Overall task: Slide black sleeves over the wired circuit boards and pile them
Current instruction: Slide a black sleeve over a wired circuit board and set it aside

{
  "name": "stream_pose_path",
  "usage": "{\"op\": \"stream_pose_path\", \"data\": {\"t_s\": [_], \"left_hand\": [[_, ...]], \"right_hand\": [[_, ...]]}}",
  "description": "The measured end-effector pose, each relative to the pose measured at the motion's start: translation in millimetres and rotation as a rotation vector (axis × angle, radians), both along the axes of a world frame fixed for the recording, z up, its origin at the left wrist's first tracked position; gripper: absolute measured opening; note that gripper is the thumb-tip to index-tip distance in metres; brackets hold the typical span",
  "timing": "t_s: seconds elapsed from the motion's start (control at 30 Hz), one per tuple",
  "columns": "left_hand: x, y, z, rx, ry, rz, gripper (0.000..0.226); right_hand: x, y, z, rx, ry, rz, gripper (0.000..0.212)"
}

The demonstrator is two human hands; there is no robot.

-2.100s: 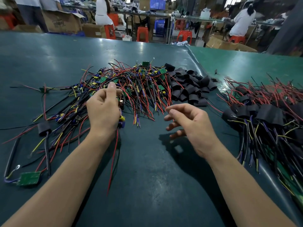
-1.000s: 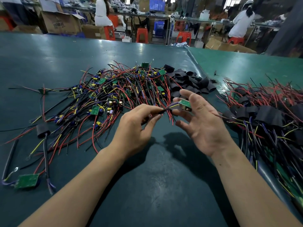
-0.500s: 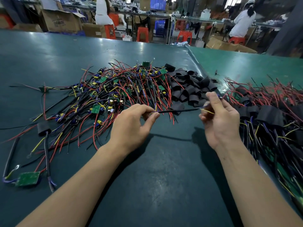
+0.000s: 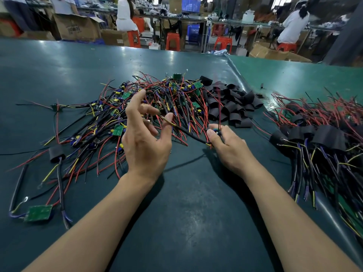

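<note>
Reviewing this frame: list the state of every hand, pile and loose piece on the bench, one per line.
left hand: open, fingers spread, black cable crossing its thumb
right hand: pinching a wired board, red wires standing up
black cable: runs between both hands
unsleeved boards: tangled heap, bare
black sleeves: loose pile, empty
sleeved boards: piled on the right
stray green board: bare, lying flat
</note>
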State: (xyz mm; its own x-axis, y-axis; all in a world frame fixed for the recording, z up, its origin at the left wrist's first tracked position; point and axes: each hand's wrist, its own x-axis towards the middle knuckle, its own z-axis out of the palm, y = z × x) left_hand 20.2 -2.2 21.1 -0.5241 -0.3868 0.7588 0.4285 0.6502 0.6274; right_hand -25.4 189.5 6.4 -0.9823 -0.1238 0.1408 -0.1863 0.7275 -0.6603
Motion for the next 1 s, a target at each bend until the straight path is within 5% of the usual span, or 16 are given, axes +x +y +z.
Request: {"op": "stream_pose_path", "data": {"t_s": [0.2,0.43,0.53,0.63,0.7,0.83,1.0], "left_hand": [[-5,-3,-9,-0.164,-0.348,-0.185,0.013],[-3,0,-9,-0.161,-0.395,-0.369,0.046],[-4,3,-8,0.089,-0.387,-0.314,0.068],[-8,0,-3,0.381,-0.394,-0.266,0.058],[-9,-2,-5,0.257,-0.433,-0.35,0.039],[-3,6,-17,-0.548,-0.48,-0.602,0.036],[-2,4,-19,-0.649,-0.526,-0.489,0.026]], "right_hand": [[1,4,11,-0.828,-0.01,-0.087,0.018],[3,-1,5,-0.538,0.011,-0.039,0.014],[8,-3,11,-0.844,-0.128,-0.049,0.016],[10,-2,20,-1.088,-0.2,-0.072,0.021],[10,2,25,-1.137,-0.178,-0.058,0.018],[13,15,34,-1.171,-0.182,-0.006,0.025],[23,18,37,-1.046,-0.342,0.025,0.036]]}}
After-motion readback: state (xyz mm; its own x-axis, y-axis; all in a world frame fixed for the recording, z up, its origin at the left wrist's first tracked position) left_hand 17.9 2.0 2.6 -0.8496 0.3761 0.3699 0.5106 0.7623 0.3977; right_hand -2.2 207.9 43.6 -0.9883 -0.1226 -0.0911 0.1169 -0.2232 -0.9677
